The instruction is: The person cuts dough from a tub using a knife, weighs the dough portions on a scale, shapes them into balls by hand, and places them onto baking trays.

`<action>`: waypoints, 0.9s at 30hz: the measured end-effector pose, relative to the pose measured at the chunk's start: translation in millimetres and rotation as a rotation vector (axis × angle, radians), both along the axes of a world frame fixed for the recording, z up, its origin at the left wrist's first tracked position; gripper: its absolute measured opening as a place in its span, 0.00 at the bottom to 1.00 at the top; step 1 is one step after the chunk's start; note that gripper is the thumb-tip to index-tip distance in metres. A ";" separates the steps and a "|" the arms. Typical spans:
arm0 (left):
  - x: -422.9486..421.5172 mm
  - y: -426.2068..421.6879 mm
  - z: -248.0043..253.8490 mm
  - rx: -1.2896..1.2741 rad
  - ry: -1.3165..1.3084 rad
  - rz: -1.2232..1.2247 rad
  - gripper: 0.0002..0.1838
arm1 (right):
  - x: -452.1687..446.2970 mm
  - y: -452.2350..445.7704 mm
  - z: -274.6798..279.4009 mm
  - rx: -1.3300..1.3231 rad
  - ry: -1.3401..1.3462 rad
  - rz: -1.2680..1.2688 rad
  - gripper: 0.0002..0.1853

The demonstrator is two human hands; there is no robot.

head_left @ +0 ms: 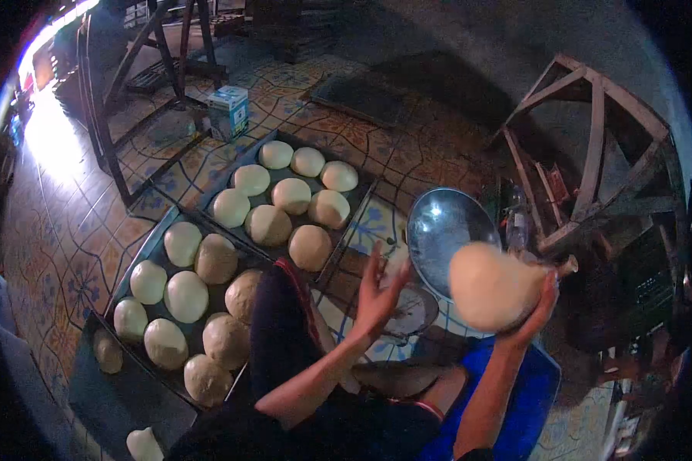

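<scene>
- Right hand (540, 309): raised at the right, partly open and curved around the underside and outer side of a large dough ball (490, 290), which it holds up; the ball's edges are slightly blurred.
- Left hand (380, 296): open, fingers spread and pointing upward, with nothing visible in its grasp; it lies to the left of the held ball and apart from it.
- Metal pan (447, 230): round, wide and shiny, partly hidden by the held ball in this view.
- Round-faced device (412, 311): pale, resembling a dial scale, seen between the left hand and the held ball.
- Far tray (355, 230): dark and rectangular, bearing nine rounded dough pieces set close together.
- Near tray (160, 230): similar, bearing nine rounded pieces, and situated beside the person's bent knee (281, 323).
- Third tray (123, 399): at the lower left, with one dough piece (108, 352) near its upper end and another, pale piece (144, 444) at the lower edge of the view.
- Blue object (515, 388): beneath the right forearm; its full shape is hidden.
- Surroundings: patterned tile floor (284, 84), a small box (229, 114) beyond the far tray, and a wooden frame (596, 146) at the right.
</scene>
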State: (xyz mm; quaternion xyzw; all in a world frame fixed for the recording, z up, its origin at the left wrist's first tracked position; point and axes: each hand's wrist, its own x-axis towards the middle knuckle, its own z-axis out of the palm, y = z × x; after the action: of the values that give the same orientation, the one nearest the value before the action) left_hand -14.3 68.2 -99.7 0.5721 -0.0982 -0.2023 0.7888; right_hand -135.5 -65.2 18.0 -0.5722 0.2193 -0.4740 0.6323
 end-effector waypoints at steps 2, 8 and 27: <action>-27.3 44.5 -12.1 -0.351 0.511 -0.391 0.32 | -20.4 55.8 -25.6 -0.140 0.378 0.099 0.27; -72.7 105.0 -70.6 -0.576 0.816 -0.234 0.32 | -13.7 113.5 -99.4 -0.291 0.472 0.244 0.27; -26.6 159.3 -71.2 -0.207 0.281 -0.268 0.25 | 14.1 171.3 -113.6 -0.207 0.430 0.484 0.09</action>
State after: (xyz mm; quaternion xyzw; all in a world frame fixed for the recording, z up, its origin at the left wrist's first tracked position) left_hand -40.8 227.4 -170.9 0.4360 -0.0825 -0.3717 0.8155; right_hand -121.4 106.2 -95.7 -0.7557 0.1563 -0.1983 0.6042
